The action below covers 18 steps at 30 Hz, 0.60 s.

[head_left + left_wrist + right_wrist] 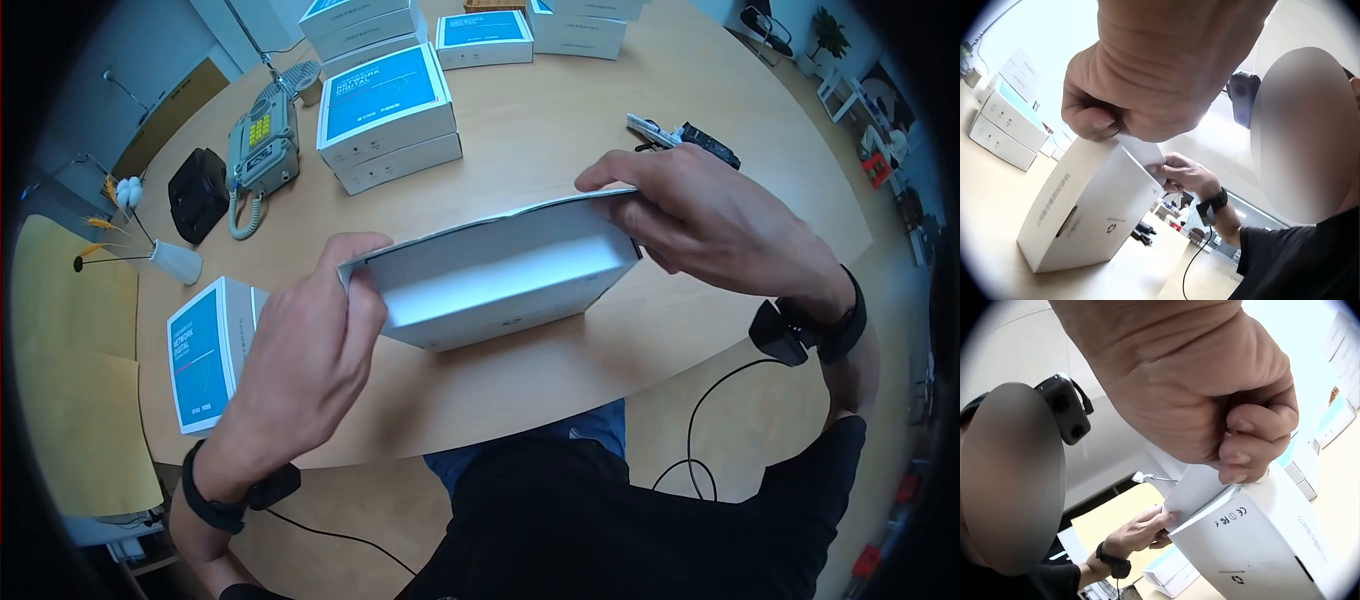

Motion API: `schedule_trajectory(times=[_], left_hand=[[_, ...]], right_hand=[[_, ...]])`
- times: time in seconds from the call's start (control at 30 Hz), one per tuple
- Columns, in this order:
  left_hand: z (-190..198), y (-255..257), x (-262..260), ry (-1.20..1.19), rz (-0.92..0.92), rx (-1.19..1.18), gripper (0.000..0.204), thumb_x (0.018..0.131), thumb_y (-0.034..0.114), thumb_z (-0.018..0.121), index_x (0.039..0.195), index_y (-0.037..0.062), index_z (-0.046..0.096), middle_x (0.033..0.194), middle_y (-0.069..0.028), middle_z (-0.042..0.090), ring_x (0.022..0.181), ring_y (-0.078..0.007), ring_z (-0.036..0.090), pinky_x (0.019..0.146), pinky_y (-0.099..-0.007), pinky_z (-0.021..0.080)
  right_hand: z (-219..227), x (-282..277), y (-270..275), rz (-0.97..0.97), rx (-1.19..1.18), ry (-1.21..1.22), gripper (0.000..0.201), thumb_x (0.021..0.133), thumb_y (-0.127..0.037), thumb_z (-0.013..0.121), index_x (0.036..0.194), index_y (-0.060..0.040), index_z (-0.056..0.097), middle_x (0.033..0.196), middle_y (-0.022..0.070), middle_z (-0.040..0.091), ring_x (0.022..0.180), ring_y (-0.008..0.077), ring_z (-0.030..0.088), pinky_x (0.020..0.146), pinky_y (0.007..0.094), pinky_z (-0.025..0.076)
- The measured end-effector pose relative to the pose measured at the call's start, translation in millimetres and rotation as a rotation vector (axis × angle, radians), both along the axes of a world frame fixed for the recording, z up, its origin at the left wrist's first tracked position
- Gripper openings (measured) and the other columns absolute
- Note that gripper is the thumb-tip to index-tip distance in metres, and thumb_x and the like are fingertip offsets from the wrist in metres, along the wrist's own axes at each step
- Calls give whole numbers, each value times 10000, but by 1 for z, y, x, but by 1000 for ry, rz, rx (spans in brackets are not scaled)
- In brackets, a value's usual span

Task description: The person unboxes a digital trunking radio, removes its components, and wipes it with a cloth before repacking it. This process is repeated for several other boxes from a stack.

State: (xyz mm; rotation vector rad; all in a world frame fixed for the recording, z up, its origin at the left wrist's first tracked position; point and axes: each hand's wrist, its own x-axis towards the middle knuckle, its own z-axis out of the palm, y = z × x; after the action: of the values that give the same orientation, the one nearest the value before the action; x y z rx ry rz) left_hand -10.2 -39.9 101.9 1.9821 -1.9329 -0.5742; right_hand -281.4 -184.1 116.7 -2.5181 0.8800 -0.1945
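Note:
A white cardboard box (510,285) is held upright between both hands, its lower edge close to the tabletop (400,420). At one upper corner my left hand (310,350) pinches the flap edge between thumb and fingers. My right hand (705,215) grips the opposite corner, with its fingers curled round the edge. A narrow gap shows beside the raised flap (1194,494) in the right wrist view. Small printed symbols mark the box's side (1107,212) in the left wrist view. What lies inside the box is hidden.
Blue-and-white boxes (390,110) stand stacked at the back, and another box (200,355) sits left of my left hand. A desk phone (265,140), a black case (197,195) and a white vase (177,262) line the left side. Pens (650,130) lie beyond my right hand.

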Motion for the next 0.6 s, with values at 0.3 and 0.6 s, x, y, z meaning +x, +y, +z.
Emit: schedule_trajectory(times=[0.3,0.6], left_hand=[[6,-18,40,-226,-397,-130,399,1090,380,477,1073,-12,549,885,-101,512,743,-190,492,686,-352,468],[4,-19,23,154,-135,100,586,1081,488,466,1405,1,499,789,-93,539,720,-196,507,709,-341,461]], right_hand=[[15,5,-15,-204,368,57,326,937,-219,492,1060,28,665,665,7,517,583,87,506,536,277,435],[-25,-5,-22,138,-220,-19,219,994,-122,499,1090,46,601,638,120,594,584,244,608,629,410,503]])
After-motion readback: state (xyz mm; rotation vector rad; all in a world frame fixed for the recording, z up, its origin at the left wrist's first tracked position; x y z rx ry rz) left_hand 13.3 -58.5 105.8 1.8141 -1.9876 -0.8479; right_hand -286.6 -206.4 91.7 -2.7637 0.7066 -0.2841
